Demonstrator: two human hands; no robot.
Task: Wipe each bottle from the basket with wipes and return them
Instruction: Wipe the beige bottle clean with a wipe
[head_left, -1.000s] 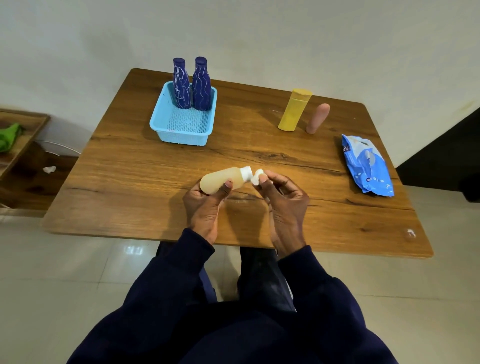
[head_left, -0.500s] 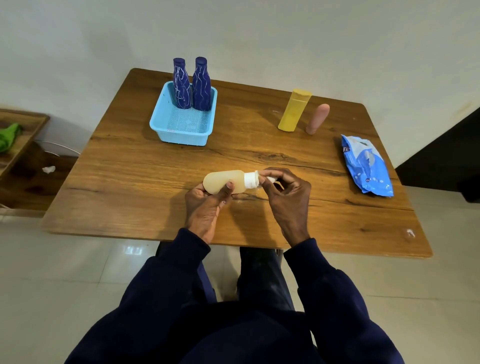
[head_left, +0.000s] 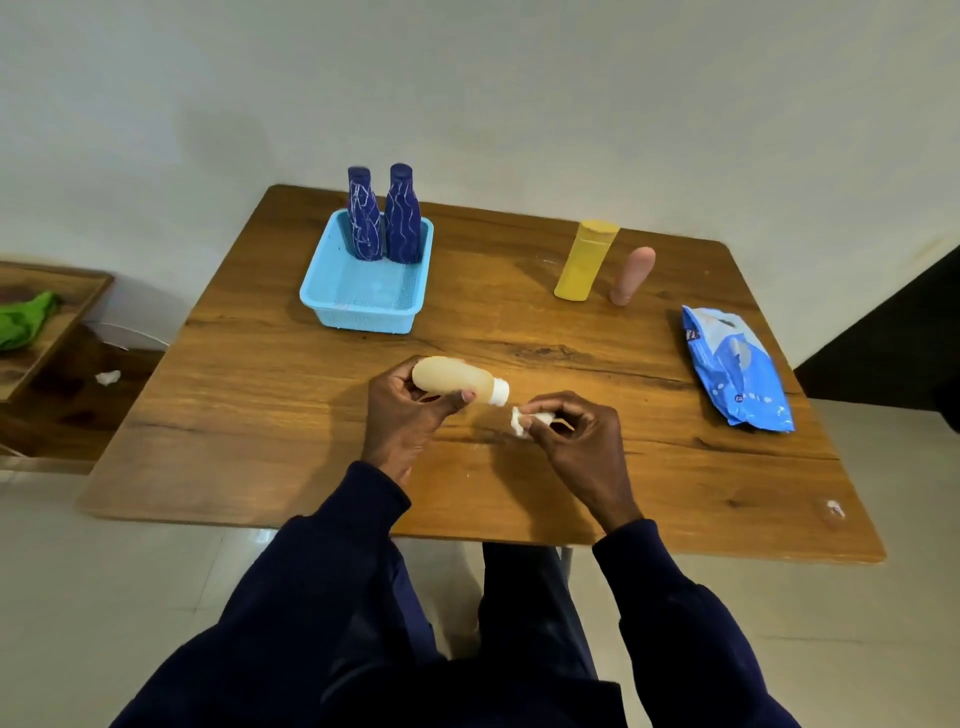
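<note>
Head view on my feed: the person's left hand (head_left: 405, 410) grips a cream bottle (head_left: 452, 379), fingers and thumb curled round its body. The bottle lies on its side over the wooden table (head_left: 260, 389), white cap pointing right. The right hand (head_left: 576, 436) pinches a crumpled white wipe (head_left: 522, 421) between thumb and fingertips, just beside the cap but apart from it. Farther back I see a light blue basket (head_left: 363, 312) with two dark blue bottles (head_left: 402, 218) upright at its far end (side by side, nearly touching). To the right stand a yellow bottle (head_left: 584, 260) and a pink bottle (head_left: 631, 275), both on the table. A blue wipes pack (head_left: 737, 364) lies near the right edge.
</note>
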